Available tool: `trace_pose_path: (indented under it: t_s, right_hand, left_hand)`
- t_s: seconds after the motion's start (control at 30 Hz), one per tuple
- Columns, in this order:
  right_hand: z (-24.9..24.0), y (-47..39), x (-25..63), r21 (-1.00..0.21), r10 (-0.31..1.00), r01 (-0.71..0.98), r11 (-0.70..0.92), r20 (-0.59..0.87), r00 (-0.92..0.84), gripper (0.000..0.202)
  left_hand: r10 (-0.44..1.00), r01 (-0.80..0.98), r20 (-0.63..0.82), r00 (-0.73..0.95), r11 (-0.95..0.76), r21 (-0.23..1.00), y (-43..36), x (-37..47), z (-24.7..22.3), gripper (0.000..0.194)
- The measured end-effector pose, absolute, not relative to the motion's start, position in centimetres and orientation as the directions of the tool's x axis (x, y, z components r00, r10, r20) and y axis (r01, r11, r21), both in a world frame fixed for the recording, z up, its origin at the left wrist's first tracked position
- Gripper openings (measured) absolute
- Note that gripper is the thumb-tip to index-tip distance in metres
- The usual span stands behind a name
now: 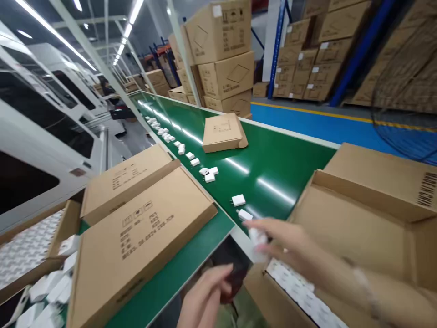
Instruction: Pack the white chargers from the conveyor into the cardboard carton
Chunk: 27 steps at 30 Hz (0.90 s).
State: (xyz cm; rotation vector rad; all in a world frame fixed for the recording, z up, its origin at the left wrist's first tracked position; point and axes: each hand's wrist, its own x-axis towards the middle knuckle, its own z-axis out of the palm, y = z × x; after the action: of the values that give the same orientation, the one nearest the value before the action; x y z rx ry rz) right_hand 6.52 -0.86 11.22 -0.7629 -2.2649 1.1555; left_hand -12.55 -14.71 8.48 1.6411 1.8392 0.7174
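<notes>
My right hand (290,241), smeared by motion, reaches over the near edge of the green belt with a white plug-in charger (256,238) between its thumb and fingers. Just beyond it lie another white charger (245,215) and a charger with its prongs showing (238,200). Beneath my right arm, an open cardboard box (355,228) holds a row of white chargers (300,291) along its near side. My left hand (206,294) is low in front of me, over the gap at the belt's edge, fingers loosely stretched and nothing visible in them.
More chargers (209,178) trail along the green belt (269,168) into the distance. A closed carton (223,132) sits on it. At left, flat cartons (146,237) lie beside loose chargers (51,291) and a filled tray (30,246). Stacked boxes (225,75) stand behind.
</notes>
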Motion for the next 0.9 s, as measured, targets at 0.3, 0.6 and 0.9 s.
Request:
trace_pose_path:
  t_s: [0.3,0.6,0.9]
  right_hand:
    - [7.7,-3.8,21.4,-0.644,0.72,-0.34,-0.685,-0.669,-0.185,0.03]
    - [8.6,-7.1,21.7,-0.799,0.8,-0.055,-0.599,-0.593,-0.096,0.034]
    - [5.2,-9.9,19.1,-0.792,0.866,0.545,-0.275,-0.45,-0.217,0.041]
  left_hand:
    - [0.91,0.916,-0.127,0.394,-0.4,-0.022,1.9,-7.0,1.1,0.022]
    - [0.922,0.735,-0.165,0.35,-0.162,0.659,2.7,-4.8,2.1,0.009]
    - [0.825,0.734,-0.105,0.555,-0.427,0.528,3.1,-5.5,-0.2,0.044]
